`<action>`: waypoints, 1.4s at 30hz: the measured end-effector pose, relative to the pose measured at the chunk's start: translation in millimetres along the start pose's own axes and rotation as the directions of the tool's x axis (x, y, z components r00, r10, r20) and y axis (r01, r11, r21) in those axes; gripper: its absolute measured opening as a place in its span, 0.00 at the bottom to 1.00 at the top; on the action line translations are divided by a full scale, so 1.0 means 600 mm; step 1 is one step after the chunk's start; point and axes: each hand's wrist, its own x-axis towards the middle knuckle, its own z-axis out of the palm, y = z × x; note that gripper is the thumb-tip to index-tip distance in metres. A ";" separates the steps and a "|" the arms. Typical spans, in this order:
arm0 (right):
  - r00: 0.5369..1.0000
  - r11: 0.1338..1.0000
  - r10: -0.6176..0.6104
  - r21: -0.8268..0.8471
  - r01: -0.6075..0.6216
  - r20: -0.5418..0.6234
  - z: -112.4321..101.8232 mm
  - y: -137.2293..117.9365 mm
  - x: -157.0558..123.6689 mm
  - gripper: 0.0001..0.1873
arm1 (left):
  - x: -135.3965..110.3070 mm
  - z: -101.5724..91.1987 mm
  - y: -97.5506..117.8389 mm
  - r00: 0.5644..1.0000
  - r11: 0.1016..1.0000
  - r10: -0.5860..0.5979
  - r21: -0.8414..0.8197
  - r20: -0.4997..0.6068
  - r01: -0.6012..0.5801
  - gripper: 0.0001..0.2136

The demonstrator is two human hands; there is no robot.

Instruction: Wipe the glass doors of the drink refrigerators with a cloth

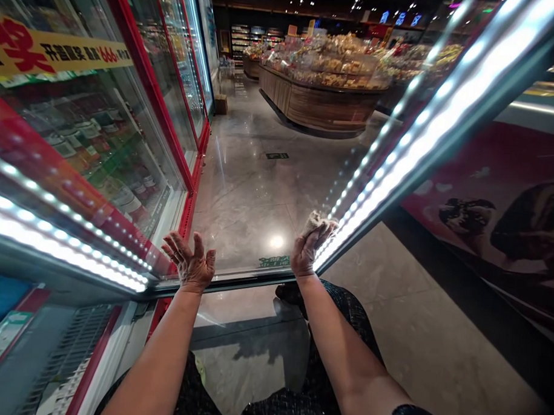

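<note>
A glass cooler door (244, 283) with a dark frame stands open in front of me, bright light strips along its two sides. My right hand (306, 256) is closed around a crumpled greyish cloth (320, 223). It holds the cloth against the lower right of the pane, beside the right light strip (378, 181). Near the pane's lower left corner, my left hand (193, 262) is raised with its fingers spread and nothing in it. Whether the left fingertips press on the glass, I cannot tell.
Red-framed coolers (191, 192) with bottles line the left. Beside me at lower left is an open cooler shelf (72, 345). Beyond the glass stands a wooden display island (326, 106) heaped with packaged goods. A pink-red printed case (500, 179) is at right, over grey floor (401, 296).
</note>
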 end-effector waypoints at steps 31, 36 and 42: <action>0.998 0.965 -0.066 -0.254 0.066 0.008 -0.058 0.094 -0.007 0.31 | 0.025 -0.034 0.031 0.985 0.984 -0.174 -0.052 -0.018 0.173 0.39; 0.991 0.976 -0.095 -0.203 0.074 -0.097 -0.072 0.059 0.114 0.34 | 0.036 -0.040 0.015 0.989 0.990 -0.137 -0.049 -0.055 0.135 0.38; 0.990 0.981 -0.132 -0.147 0.124 -0.048 -0.066 0.044 0.100 0.34 | 0.040 -0.035 0.006 0.989 0.988 -0.137 -0.076 -0.054 0.133 0.38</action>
